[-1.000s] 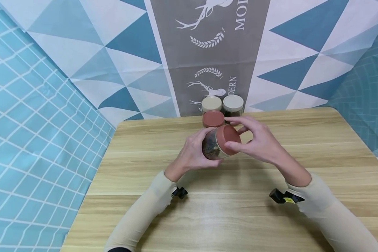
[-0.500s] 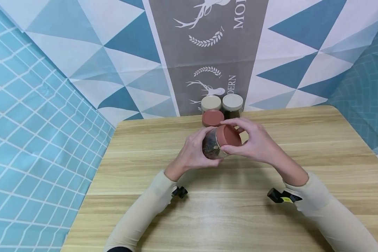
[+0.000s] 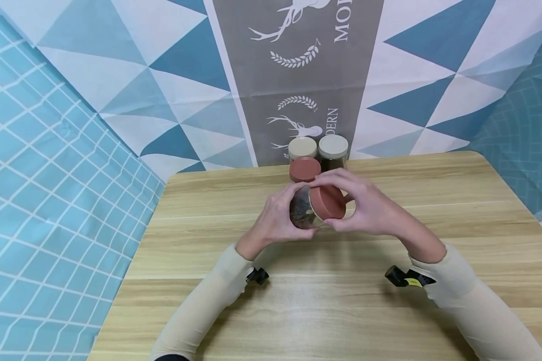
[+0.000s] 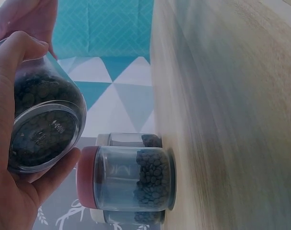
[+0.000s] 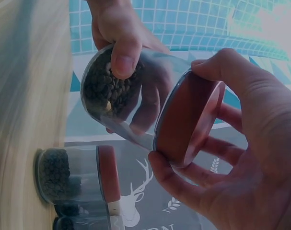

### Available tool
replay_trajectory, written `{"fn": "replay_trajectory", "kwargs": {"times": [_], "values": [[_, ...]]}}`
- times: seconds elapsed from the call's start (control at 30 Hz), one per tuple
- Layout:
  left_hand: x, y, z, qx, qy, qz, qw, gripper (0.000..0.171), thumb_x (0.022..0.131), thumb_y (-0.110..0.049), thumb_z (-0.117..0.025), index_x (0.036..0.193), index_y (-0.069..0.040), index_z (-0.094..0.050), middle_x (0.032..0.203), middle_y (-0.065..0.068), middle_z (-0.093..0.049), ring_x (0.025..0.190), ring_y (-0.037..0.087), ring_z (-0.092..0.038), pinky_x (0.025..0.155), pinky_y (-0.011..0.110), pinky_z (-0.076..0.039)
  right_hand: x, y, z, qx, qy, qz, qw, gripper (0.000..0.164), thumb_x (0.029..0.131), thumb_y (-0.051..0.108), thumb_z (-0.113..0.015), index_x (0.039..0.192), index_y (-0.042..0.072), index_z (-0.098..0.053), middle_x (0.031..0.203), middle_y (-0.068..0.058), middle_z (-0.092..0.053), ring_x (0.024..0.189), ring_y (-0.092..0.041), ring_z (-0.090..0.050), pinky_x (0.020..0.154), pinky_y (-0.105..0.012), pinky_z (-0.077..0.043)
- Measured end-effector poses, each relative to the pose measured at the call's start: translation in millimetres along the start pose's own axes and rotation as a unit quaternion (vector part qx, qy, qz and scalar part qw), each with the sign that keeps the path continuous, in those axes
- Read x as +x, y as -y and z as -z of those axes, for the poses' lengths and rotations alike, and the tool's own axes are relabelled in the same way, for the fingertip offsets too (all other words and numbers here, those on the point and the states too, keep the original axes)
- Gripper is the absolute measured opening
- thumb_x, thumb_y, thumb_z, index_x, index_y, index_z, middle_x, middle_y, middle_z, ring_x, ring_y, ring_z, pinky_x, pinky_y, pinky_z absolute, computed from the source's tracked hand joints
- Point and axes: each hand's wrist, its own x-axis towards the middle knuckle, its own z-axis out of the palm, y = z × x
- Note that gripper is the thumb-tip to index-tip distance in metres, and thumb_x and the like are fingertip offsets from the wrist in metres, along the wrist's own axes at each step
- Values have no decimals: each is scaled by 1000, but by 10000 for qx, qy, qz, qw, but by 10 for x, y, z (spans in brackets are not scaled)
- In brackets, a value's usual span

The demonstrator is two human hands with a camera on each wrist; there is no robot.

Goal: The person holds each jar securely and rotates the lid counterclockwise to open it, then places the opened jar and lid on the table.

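Note:
A clear jar (image 5: 121,91) part-filled with dark beans is held tilted above the table, its red-brown lid (image 5: 186,120) toward the right. My left hand (image 3: 280,213) grips the jar's body, thumb on one side and fingers on the other. With thumb and fingertips my right hand (image 3: 361,203) holds the lid by its rim. The lid sits on the jar's mouth. In the left wrist view the jar's round base (image 4: 44,136) faces the camera. Just behind the held jar stands another red-lidded jar (image 4: 131,177), also with dark beans in it.
Behind the standing red-lidded jar are a cream-lidded jar (image 3: 302,148) and a white-lidded jar (image 3: 333,150), close together at the table's back edge by the patterned backdrop (image 3: 198,90). The wooden table (image 3: 298,311) extends under both arms.
My right hand has shifted its fingers round the lid, first toward the jar, then forward over the rim. The left hand and the jar stay nearly in place.

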Motion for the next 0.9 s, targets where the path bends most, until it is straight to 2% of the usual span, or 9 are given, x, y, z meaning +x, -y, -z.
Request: {"fn": "replay_trajectory", "kwargs": {"times": [0.2,0.37,0.53,0.63,0.77,0.83,0.9], "values": [[-7,5,5,-2,0,-9,10000,99,70,-35,-100,152,0,-57,140,17,-75,121,29,-77,104,44,-67,-3,-17,-8,-76,102,282,9995,73,80,2,-92,148,14,-70,157,-15,-64,137,-33,-67,95,-32,-66],[-6,2,6,-21,22,57,10000,100,70,-35,-100,153,0,-57,140,17,-75,122,29,-78,104,43,-67,-5,-18,-3,-79,107,315,9994,74,81,3,-92,150,14,-68,159,-14,-63,141,-33,-65,99,-29,-64],[-6,-10,23,-22,9,125,9999,101,70,-36,-100,154,-1,-56,140,18,-75,122,30,-78,102,44,-68,-19,-29,27,47,195,235,9995,85,83,6,-95,160,15,-61,166,-15,-56,137,-28,-66,94,-30,-66],[0,-16,38,-76,9,112,9999,101,70,-35,-101,154,-2,-56,141,18,-75,123,30,-78,103,46,-67,-32,-45,55,122,182,184,9996,94,81,6,-99,164,14,-56,166,-14,-55,134,-22,-66,89,-30,-68],[4,-16,53,-138,11,148,9998,101,70,-34,-101,154,-3,-56,141,16,-74,123,30,-77,103,46,-67,-42,-59,76,157,121,161,9997,98,78,6,-101,164,12,-54,164,-12,-56,138,-11,-61,90,-31,-70],[3,-12,56,-150,11,166,9997,101,70,-34,-101,154,-3,-56,141,16,-74,124,30,-77,104,46,-67,-42,-54,79,208,88,70,9997,98,79,7,-101,165,11,-53,163,-12,-56,139,-12,-61,89,-31,-70],[0,-7,57,-166,13,180,9997,100,70,-34,-101,154,-3,-56,141,16,-74,123,30,-77,104,46,-67,-45,-35,84,341,7,-243,9991,96,82,8,-99,165,13,-52,163,-12,-56,140,-19,-62,86,-31,-70]]}}
